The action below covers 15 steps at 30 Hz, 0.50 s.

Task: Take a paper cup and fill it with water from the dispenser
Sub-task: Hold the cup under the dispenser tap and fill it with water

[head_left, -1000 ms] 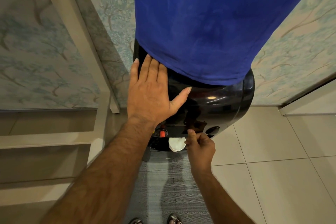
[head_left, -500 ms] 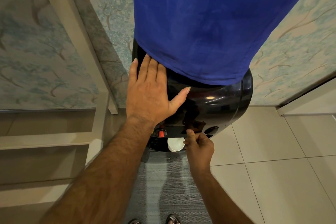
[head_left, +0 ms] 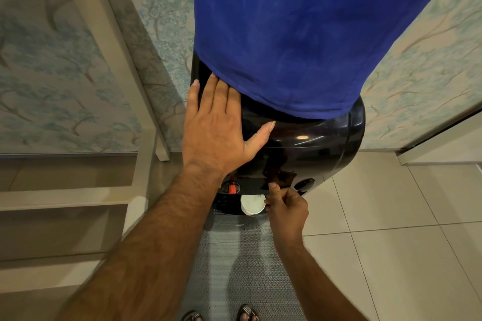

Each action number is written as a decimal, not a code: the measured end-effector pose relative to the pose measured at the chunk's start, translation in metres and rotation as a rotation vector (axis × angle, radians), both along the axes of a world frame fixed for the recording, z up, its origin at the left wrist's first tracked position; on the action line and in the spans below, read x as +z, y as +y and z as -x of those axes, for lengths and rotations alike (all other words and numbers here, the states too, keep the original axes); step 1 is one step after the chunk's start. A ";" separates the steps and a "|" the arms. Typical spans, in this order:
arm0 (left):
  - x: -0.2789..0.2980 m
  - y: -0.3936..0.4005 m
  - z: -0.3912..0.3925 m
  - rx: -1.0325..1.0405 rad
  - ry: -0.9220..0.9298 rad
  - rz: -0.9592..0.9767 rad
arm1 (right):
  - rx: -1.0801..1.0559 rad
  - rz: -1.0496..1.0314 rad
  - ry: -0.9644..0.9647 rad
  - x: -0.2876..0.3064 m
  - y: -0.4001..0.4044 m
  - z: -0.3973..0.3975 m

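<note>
A white paper cup (head_left: 252, 205) stands upright in the recess of the black water dispenser (head_left: 310, 148), seen from above, just right of a red tap (head_left: 231, 187). My right hand (head_left: 286, 208) is curled against the cup's right rim, with one digit raised onto the dispenser's front panel above the cup. My left hand (head_left: 216, 128) lies flat and open on the dispenser's top left, holding nothing. A blue cover (head_left: 287, 34) hides the bottle on top. The water level in the cup cannot be seen.
A grey woven mat (head_left: 242, 263) lies in front of the dispenser, with my sandalled feet (head_left: 247, 313) at its near end. Beige floor tiles (head_left: 391, 216) spread to the right. A pale frame with shelves (head_left: 78, 200) stands left, against tree-patterned wallpaper (head_left: 52, 86).
Almost nothing moved. My right hand stays by the cup's rim under the panel and my left hand stays flat on the dispenser top; the view shifted very slightly.
</note>
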<state>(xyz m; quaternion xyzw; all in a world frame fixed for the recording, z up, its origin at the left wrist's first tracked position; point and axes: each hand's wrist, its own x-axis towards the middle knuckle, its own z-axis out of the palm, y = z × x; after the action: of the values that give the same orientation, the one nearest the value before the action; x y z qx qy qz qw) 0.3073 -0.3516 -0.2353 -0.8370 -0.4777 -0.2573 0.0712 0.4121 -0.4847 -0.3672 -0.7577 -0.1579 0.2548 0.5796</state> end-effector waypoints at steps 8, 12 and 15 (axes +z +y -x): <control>0.000 -0.001 0.000 -0.003 -0.002 0.002 | 0.005 0.029 -0.043 0.001 0.000 0.001; 0.001 0.000 0.000 -0.001 0.006 0.006 | 0.007 0.019 -0.043 0.002 0.001 0.001; 0.001 0.000 0.000 -0.002 0.001 0.002 | 0.006 0.023 -0.064 0.002 0.000 0.001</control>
<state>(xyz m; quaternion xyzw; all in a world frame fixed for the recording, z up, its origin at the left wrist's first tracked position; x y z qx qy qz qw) 0.3068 -0.3514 -0.2347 -0.8376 -0.4772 -0.2563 0.0704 0.4110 -0.4843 -0.3651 -0.7716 -0.1756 0.2338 0.5649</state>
